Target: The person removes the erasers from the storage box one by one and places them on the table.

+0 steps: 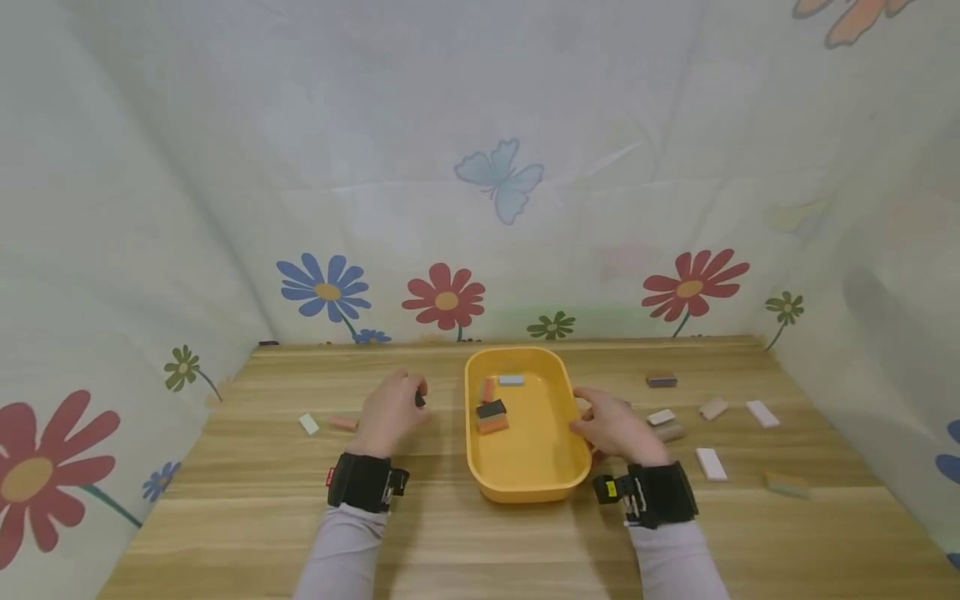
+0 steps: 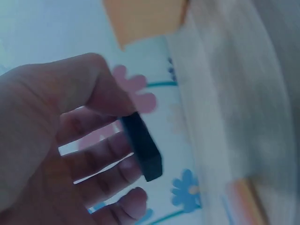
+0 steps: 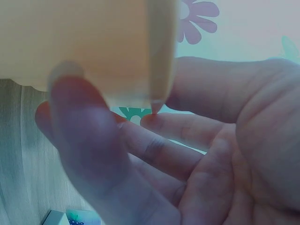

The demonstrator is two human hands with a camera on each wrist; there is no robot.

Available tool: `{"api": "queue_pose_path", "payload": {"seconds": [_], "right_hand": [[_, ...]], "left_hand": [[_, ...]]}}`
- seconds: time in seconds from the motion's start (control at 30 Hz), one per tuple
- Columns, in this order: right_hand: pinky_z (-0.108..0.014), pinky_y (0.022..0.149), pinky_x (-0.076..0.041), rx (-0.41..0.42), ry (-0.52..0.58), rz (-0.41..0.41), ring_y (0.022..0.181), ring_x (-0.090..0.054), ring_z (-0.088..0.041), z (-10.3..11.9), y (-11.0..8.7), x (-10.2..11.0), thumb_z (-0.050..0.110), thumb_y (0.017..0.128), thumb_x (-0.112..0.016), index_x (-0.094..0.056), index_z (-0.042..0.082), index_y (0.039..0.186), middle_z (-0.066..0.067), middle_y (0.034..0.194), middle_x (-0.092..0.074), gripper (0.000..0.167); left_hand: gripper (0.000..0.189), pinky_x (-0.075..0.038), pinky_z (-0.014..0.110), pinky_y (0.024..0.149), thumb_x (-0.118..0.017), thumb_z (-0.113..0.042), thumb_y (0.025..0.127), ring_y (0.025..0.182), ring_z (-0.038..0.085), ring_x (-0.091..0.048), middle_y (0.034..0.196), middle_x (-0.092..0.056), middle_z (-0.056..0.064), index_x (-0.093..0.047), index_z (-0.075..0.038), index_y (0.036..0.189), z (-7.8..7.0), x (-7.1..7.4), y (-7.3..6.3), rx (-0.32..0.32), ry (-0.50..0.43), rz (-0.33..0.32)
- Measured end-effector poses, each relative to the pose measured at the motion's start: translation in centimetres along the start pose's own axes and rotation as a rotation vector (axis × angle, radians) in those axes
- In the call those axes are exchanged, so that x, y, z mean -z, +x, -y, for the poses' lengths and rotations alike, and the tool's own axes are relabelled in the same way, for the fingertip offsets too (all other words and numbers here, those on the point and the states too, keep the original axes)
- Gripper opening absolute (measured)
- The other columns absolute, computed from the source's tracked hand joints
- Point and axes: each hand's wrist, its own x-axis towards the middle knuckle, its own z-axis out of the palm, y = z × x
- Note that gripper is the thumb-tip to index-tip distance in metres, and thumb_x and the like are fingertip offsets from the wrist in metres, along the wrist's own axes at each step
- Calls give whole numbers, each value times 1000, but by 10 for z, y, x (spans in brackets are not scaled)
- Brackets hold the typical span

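Note:
Between the thumb and fingers of my left hand (image 1: 390, 412) is a small black block (image 2: 142, 147), held above the table left of the yellow tray (image 1: 536, 446). My right hand (image 1: 617, 427) grips the right rim of that tray; in the right wrist view its fingers lie around the tray's edge (image 3: 161, 51). Inside the tray, toward its left side, lie a black block (image 1: 491, 408), an orange block (image 1: 493, 425) and another orange piece (image 1: 488, 388). A pale blue block (image 1: 512, 381) sits near the tray's far end.
Left of the tray, a pale green block (image 1: 308, 424) and a reddish block (image 1: 344, 423) lie on the wooden table (image 1: 480, 546). Several blocks are scattered on the right, among them a white block (image 1: 710, 464) and a dark one (image 1: 662, 380). A flowered curtain (image 1: 375, 208) hangs behind.

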Motion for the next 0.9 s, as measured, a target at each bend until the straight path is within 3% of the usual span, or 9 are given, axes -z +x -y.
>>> {"api": "queue_pose_path", "payload": {"seconds": [0.13, 0.3, 0.5, 0.9], "right_hand": [[-37, 57, -55, -6, -6, -3, 77, -67, -26, 0, -2, 0, 6, 96, -59, -31, -2, 148, -23, 109, -61, 60], [-37, 56, -55, 5, -17, -14, 75, -67, -25, 1, -3, -1, 7, 95, -60, -33, -2, 147, -22, 106, -63, 59], [-36, 55, -55, 12, -36, -22, 71, -67, -24, 3, -1, -1, 8, 94, -61, -35, -2, 146, -18, 100, -65, 59], [-35, 57, -55, -15, -52, -15, 74, -67, -24, 2, 0, -1, 9, 95, -61, -35, -1, 147, -18, 102, -64, 58]], "left_hand": [[13, -44, 38, 65, -72, -9, 80, 72, 21, -51, 78, -53, 3, -59, -8, 79, 12, -11, -1, 19, 33, 107], [17, -42, 36, 62, -70, -6, 79, 67, 19, -50, 74, -52, 1, -55, -11, 74, 13, -15, -3, 36, 34, 211], [15, -43, 37, 62, -68, -3, 75, 69, 19, -51, 76, -53, 1, -55, -11, 75, 15, -14, -7, 41, 54, 236], [20, -44, 39, 63, -72, -1, 72, 72, 21, -53, 79, -53, 3, -57, -11, 80, 12, -13, -9, 23, 89, 255]]}}
